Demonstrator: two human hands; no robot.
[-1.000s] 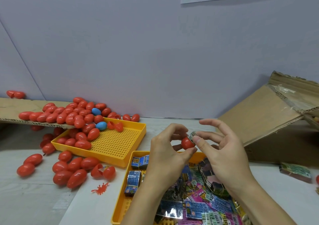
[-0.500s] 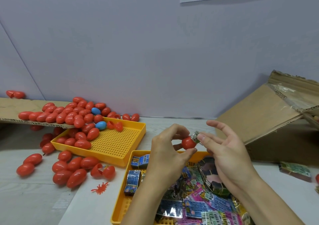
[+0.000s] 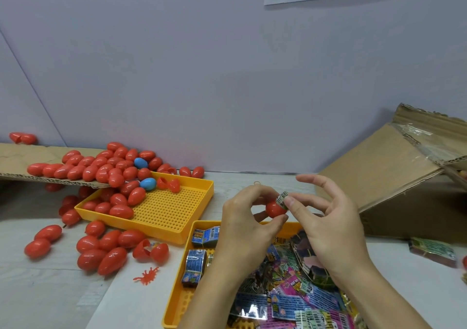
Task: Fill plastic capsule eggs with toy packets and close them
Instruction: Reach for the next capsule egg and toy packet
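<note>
My left hand [image 3: 246,217] pinches a red capsule egg half [image 3: 274,208] between thumb and fingers, above the near yellow tray [image 3: 177,301]. A folded toy packet [image 3: 282,199] sticks out of the egg's opening, and my right hand [image 3: 326,227] holds it with thumb and forefinger, the other fingers spread. The near tray is full of colourful toy packets [image 3: 300,301] and folded blue ones [image 3: 194,265]. Several closed red eggs [image 3: 111,248] lie on the table to the left.
A second yellow perforated tray [image 3: 174,202] sits further back left with red and two blue eggs [image 3: 147,184]. A cardboard flap [image 3: 15,162] carries more eggs. An open egg [image 3: 150,250] and a red toy bug [image 3: 146,275] lie nearby. A cardboard box [image 3: 404,177] stands right.
My right hand has turned the packet and pressed it further toward the egg's opening. Both hands stay at the same spot over the tray.
</note>
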